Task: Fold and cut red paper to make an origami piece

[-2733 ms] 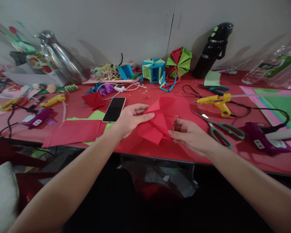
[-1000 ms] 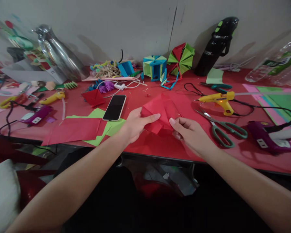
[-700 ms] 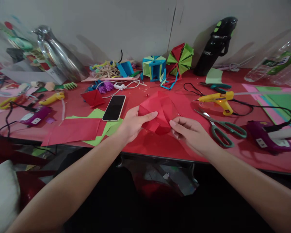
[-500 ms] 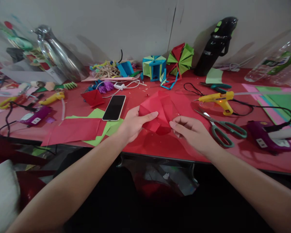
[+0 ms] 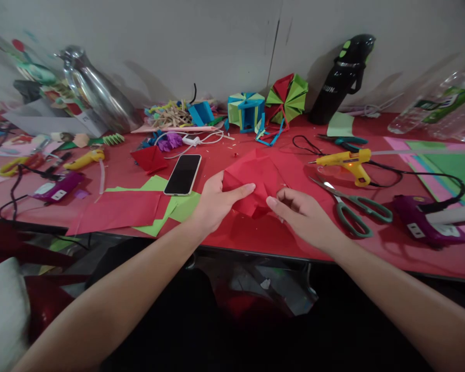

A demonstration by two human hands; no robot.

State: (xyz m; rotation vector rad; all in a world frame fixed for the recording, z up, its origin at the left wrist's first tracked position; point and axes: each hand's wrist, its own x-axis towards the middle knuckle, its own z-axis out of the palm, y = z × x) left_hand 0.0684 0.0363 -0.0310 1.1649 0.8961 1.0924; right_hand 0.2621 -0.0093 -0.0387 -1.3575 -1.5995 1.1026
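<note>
Red paper up in both hands, just above the near edge of the bench (image 5: 232, 236)!
The left hand (image 5: 216, 200) has the folded red paper (image 5: 248, 173) clamped, thumb across the top, while the right hand (image 5: 296, 209) sits narrow, thumb and curled fingers pinching its near right edge. It's thin-looking stuff, so a hard tug between those two grips could tear it or spring the folds open, and a slack left thumb might let the layers slide. Watch the right side, too: the scissors (image 5: 340, 207) lie just beyond that wrist, and the yellow glue gun (image 5: 344, 160), its light glowing, points its nozzle towards the work; a careless outward sweep could knock either one.
</note>
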